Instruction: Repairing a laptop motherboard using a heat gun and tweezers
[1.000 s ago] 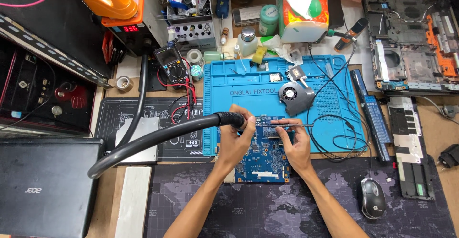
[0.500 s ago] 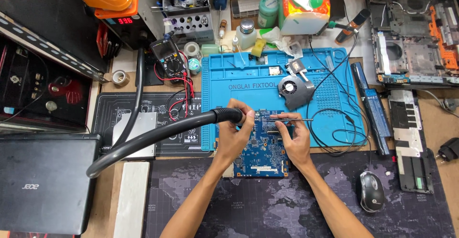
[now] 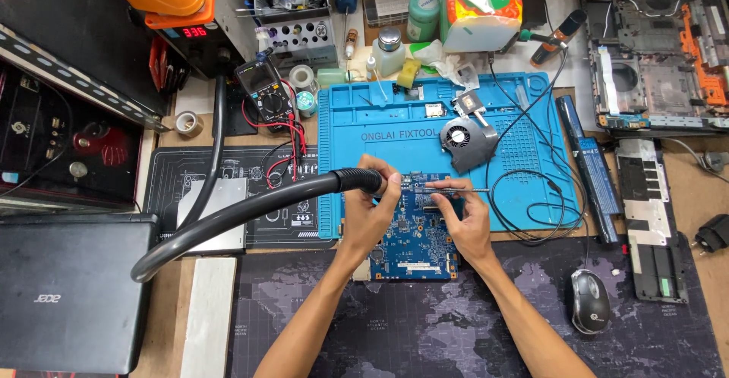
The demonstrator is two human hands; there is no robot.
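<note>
Both hands closed, left hand gripping hose, right hand pinching tweezers (thin, springy): could scorch circuit board if nozzle lingers.

Blue circuit board lies flat in front of me, its far part on the blue silicone mat, its near edge over the dark desk mat. My left hand grips the black hot-air nozzle, tip angled over the board's far-left area. My right hand holds slim metal tweezers roughly level, points leftward toward the nozzle tip.
</note>
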